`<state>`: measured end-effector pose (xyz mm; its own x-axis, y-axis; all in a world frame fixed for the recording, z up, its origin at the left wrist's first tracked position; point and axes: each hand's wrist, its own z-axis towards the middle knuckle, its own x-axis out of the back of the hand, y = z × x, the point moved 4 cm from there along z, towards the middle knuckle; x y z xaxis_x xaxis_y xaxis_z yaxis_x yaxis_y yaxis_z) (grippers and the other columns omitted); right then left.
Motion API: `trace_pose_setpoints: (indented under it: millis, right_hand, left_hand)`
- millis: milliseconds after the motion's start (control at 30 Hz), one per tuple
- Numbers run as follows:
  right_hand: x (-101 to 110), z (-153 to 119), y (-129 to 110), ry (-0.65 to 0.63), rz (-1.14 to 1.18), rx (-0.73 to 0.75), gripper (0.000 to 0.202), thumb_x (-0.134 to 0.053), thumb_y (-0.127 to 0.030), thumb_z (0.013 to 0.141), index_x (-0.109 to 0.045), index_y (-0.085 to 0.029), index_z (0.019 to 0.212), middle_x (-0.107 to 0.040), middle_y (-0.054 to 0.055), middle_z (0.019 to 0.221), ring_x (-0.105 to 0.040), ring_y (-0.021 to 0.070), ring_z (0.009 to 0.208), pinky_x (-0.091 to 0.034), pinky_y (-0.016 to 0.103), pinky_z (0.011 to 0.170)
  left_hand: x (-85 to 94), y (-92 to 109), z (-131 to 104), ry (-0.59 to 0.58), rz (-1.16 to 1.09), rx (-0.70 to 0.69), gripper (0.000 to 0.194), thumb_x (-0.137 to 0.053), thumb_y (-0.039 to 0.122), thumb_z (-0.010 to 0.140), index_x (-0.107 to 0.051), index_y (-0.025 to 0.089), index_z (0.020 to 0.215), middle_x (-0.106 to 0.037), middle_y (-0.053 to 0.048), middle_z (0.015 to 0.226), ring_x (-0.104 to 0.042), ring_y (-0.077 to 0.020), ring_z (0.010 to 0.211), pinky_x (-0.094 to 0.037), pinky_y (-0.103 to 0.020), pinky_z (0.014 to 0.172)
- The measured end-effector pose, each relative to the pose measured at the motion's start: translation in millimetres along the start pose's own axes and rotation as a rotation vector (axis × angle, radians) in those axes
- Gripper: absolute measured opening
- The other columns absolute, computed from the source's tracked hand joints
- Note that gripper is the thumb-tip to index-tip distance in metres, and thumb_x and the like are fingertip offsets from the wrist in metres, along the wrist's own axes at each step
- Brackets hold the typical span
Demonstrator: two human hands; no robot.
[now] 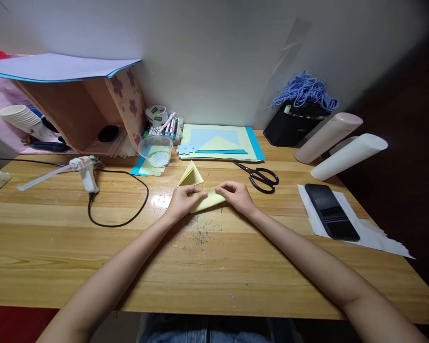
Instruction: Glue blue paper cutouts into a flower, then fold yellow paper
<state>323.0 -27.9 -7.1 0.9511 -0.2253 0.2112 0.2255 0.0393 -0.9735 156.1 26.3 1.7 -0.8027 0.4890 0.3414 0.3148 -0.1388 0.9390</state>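
A strip of pale yellow paper (210, 201), which looks folded, lies between my two hands on the wooden table. My left hand (184, 200) grips its left end, thumb on top. At the other end, the thumb and fingers of my right hand (239, 196) pinch the upper edge. Just behind my left hand stands a folded yellow paper triangle (191, 174), apart from the strip. Black-handled scissors (260, 176) rest beyond my right hand, blades pointing left.
A glue gun (86, 172) with a looping black cord is at left. Behind are a plastic bowl (155, 151), coloured paper sheets (252, 143) and markers (168, 126). At right are a phone (331, 212), two paper rolls (350, 156) and a black holder (289, 125) with blue yarn (305, 93).
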Motion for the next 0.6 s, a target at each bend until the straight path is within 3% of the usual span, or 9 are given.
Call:
trace_pose_setpoints:
  millis: [600]
  right_hand:
    - [3.5,-0.1,-2.2,0.05,0.034,0.039,0.022,-0.063,-0.037,0.072,-0.068,-0.016,0.076,-0.068,0.005,0.077,-0.06,0.0165,0.071,-0.046,0.027,0.064]
  left_hand:
    - [-0.5,0.2,2.3,-0.098,-0.017,0.008,0.028,-0.062,0.04,0.068,-0.061,0.012,0.067,-0.058,0.0,0.063,-0.048,-0.01,0.057,-0.033,-0.02,0.051]
